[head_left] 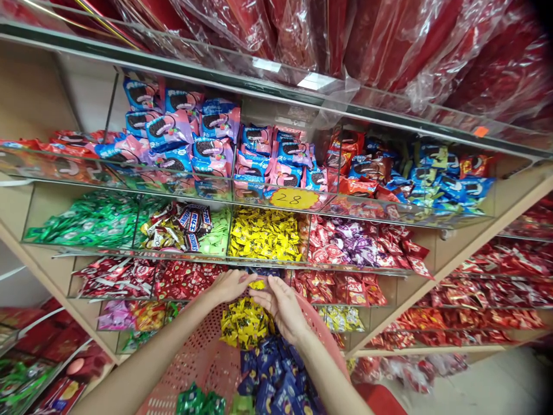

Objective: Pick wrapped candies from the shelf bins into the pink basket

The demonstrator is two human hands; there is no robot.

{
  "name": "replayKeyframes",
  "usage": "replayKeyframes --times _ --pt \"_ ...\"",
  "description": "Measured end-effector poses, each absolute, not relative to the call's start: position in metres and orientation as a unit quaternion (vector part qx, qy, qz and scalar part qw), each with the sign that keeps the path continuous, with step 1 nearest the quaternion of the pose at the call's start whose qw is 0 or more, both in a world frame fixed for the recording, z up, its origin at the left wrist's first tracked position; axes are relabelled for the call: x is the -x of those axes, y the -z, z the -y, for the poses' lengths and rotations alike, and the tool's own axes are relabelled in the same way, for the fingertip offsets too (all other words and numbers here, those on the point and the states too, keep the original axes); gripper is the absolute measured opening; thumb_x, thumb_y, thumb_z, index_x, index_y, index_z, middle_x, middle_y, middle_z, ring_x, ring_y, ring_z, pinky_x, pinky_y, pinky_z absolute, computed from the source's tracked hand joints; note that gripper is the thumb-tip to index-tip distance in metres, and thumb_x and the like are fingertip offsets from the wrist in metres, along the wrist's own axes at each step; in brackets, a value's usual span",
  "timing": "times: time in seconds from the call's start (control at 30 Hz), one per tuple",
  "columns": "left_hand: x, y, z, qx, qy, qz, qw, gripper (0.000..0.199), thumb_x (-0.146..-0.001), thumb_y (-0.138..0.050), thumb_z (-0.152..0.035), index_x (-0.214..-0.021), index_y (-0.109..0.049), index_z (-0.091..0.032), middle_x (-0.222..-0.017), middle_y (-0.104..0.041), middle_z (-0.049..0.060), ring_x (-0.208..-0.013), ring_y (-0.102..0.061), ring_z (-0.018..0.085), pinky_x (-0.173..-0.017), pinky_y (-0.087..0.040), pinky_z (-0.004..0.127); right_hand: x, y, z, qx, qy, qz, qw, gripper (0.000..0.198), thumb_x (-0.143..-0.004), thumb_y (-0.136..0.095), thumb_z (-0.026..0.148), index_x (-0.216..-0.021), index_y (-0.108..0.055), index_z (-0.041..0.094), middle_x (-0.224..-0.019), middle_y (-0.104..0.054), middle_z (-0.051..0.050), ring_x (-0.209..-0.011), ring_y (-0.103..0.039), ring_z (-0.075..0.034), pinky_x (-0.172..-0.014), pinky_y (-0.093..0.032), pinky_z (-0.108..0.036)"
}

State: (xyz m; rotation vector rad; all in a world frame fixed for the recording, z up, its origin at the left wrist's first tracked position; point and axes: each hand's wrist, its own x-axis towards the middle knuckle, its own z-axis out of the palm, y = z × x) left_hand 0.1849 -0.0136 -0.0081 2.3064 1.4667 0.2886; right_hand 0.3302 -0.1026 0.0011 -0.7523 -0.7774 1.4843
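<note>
A pink perforated plastic basket [203, 340] is in front of me, tilted against the lower shelves. My left hand [233, 285] is at its far rim, fingers curled over the edge. Beside it my right hand [283, 308] grips the same rim, thumb on top and fingers inside. A small yellow patch [257, 284] shows between my fingertips; whether it is a candy in my fingers or behind the rim is unclear. Inside the basket lie yellow-wrapped candies [246, 325], dark blue packets [280, 374] and green-wrapped candies [199, 400].
Candy shelves with clear dividers rise ahead, holding cookie packets [168, 129], green candies [90, 219] and yellow candies [265, 233]. A yellow price tag [294, 197] reads 28. Plastic-wrapped red goods [302, 34] fill the top. More red candy shelves [484, 288] stand right.
</note>
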Motion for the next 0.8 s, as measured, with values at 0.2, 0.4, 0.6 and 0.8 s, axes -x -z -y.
replayKeyframes --times 0.2,0.4,0.6,0.8 --pt "-0.184 0.009 0.013 -0.823 -0.096 -0.527 0.186 0.049 -0.08 -0.026 -0.059 -0.074 -0.06 -0.024 -0.076 -0.067 0.004 -0.077 -0.062 0.022 -0.058 -0.036 0.024 -0.329 0.004 0.108 0.381 -0.507 0.468 0.616 0.029 -0.074 -0.061 0.033 -0.097 -0.048 0.021 -0.101 -0.059 -0.006 -0.089 -0.059 -0.016 -0.075 -0.049 -0.03" --pt "-0.183 0.017 0.009 -0.818 -0.099 -0.529 0.203 0.049 -0.079 -0.027 -0.06 -0.082 -0.062 -0.026 -0.084 -0.068 0.004 -0.087 -0.061 0.023 -0.066 -0.039 0.025 -0.331 0.015 0.11 0.422 -0.358 0.583 0.595 0.032 -0.079 -0.052 0.026 -0.11 -0.044 0.024 -0.113 -0.052 -0.007 -0.089 -0.055 -0.014 -0.08 -0.047 -0.03" --pt "-0.182 0.02 0.008 -0.82 -0.099 -0.518 0.223 0.051 -0.079 -0.026 -0.062 -0.093 -0.062 -0.028 -0.094 -0.068 0.002 -0.095 -0.059 0.023 -0.072 -0.039 0.025 -0.329 0.016 0.112 0.429 -0.343 0.606 0.576 0.037 -0.081 -0.048 0.023 -0.117 -0.041 0.025 -0.114 -0.052 -0.007 -0.093 -0.054 -0.014 -0.081 -0.046 -0.03" --pt "-0.181 0.021 0.009 -0.829 -0.1 -0.511 0.206 0.056 -0.079 -0.023 -0.064 -0.097 -0.062 -0.029 -0.095 -0.067 0.003 -0.094 -0.059 0.024 -0.07 -0.039 0.026 -0.333 0.024 0.109 0.44 -0.339 0.618 0.556 0.036 -0.081 -0.048 0.021 -0.116 -0.041 0.025 -0.115 -0.05 -0.007 -0.091 -0.053 -0.014 -0.078 -0.046 -0.029"
